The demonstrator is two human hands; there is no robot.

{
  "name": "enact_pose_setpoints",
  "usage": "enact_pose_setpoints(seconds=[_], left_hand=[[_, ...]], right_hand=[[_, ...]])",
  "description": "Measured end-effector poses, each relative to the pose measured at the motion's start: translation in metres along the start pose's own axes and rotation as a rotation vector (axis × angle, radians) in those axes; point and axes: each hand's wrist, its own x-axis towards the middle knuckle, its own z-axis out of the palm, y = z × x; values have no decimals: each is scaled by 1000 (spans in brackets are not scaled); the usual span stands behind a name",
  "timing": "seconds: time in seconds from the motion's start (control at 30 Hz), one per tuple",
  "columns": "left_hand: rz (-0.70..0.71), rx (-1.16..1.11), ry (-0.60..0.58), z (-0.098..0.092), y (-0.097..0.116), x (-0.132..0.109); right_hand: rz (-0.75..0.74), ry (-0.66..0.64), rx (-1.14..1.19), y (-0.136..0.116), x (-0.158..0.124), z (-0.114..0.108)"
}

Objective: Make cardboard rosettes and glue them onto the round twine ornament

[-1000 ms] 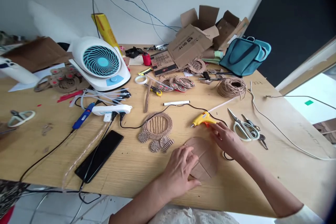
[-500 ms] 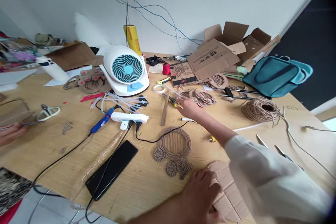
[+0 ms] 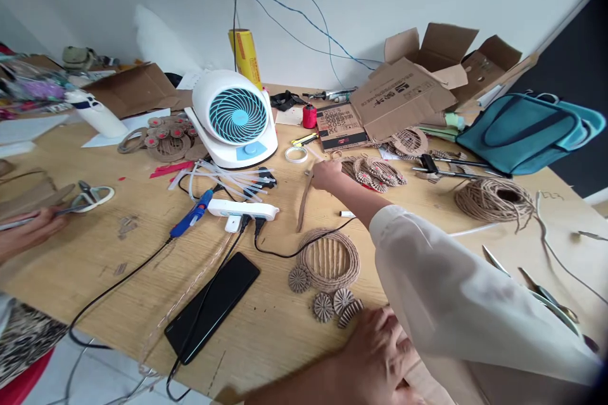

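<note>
My right hand (image 3: 327,174), at the end of a white sleeve, is closed over the spot where a yellow-and-black utility knife lay. Only a small grey tip shows beside the fingers. A narrow cardboard strip (image 3: 303,205) runs toward me from under that hand. At the bottom, my left hand (image 3: 380,351) has its fingers curled on a piece of brown cardboard (image 3: 430,376), partly hidden by my right sleeve. Just beyond the left hand are a ring of coiled corrugated paper (image 3: 351,269) and several small paper rosettes (image 3: 323,307).
Around my hands are a white fan (image 3: 204,114), power strip (image 3: 242,209), blue glue gun (image 3: 192,214), black phone (image 3: 213,307), twine coil (image 3: 494,202), scissors (image 3: 546,291) and teal bag (image 3: 527,133). Another person's hand (image 3: 40,231) holds a thin tool at left.
My right hand has closed over the utility knife, whose yellow body is now hidden. My left hand stays on the cardboard with its fingers more curled. The view has shifted slightly.
</note>
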Motion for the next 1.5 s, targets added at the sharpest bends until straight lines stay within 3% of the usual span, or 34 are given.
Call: enact_pose_setpoints(seconds=[0.17, 0.27, 0.37, 0.53, 0.6, 0.73, 0.83, 0.97, 1.2, 1.5], left_hand=[[-63, -101, -2, -24, 6, 3], [-51, -170, 15, -31, 6, 5], [-59, -188, -2, -34, 6, 6], [-59, -214, -25, -42, 8, 7], [-64, -251, -8, -46, 9, 7], [-113, -248, 41, -49, 15, 6], [-147, -171, 38, -47, 20, 9], [-202, -84, -4, -39, 26, 19], [-279, -80, 20, -35, 26, 23], [-299, -44, 45, -44, 18, 4]], right_hand=[[44, -78, 95, 23, -22, -29], [49, -142, 227, 61, -51, -38], [60, -163, 377, 111, -101, -30], [38, -123, 693, 182, -230, 20], [-8, -67, 1056, 198, -286, 50], [86, -84, 1341, 207, -380, 110], [165, -105, 1473, 197, -422, 135], [207, -139, 1506, 190, -439, 144], [403, 181, 1242, 210, -440, 151], [284, 54, 1368, 179, -426, 154]])
